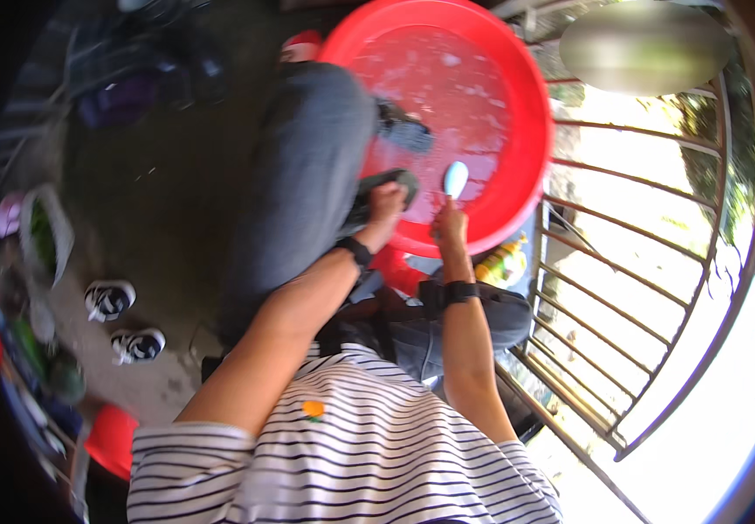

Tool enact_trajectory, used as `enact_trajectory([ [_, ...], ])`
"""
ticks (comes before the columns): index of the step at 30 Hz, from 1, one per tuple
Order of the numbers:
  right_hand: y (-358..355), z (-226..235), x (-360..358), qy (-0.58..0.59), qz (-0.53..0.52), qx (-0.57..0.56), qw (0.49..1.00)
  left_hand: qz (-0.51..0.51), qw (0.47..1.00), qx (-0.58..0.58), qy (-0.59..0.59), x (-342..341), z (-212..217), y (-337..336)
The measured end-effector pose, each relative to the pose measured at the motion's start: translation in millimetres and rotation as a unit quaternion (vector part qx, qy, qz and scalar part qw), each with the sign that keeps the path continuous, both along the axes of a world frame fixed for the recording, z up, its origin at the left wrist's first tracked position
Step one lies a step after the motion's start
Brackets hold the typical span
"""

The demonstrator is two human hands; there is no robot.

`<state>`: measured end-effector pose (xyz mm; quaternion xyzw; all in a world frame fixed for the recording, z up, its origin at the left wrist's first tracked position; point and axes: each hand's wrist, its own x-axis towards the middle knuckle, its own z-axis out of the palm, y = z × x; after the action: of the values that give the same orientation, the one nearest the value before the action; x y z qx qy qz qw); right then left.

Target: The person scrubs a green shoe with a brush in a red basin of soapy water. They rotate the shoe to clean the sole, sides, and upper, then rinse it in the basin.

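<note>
In front of me stands a big red basin (530, 113) with cloudy, sudsy water. Over its near rim my left hand (383, 212) is closed on a dark shoe (407, 185), partly covered by the fingers. Just to the right, my right hand (451, 225) grips the handle of a brush (456, 179) with a pale blue back; its bristles are out of sight. Brush and shoe are apart. A dark grey-blue item (408, 133), perhaps another shoe, lies at the basin's left side, partly hidden by my knee.
Metal railing (630, 205) runs along the right, close to the basin. A yellow bottle (501, 265) lies by the near rim. On the floor at left are black-and-white shoes (137, 345), a bag with greens (45, 231) and a red container (112, 441).
</note>
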<state>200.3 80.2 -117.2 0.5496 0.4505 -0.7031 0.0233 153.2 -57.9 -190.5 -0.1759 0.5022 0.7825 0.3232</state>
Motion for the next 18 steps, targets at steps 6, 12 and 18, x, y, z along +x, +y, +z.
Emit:
enact_trajectory([
  [6,-58,64,34,-0.025,0.153,0.06,0.986,0.041,0.992,0.048,-0.109,-14,26,-5],
  [12,-111,34,44,-0.021,0.204,0.262,0.943,0.013,0.999,0.035,-0.032,-12,24,-10],
  [18,-70,23,-14,-0.03,0.096,0.08,0.992,0.011,0.999,0.034,-0.016,-5,34,-8],
])
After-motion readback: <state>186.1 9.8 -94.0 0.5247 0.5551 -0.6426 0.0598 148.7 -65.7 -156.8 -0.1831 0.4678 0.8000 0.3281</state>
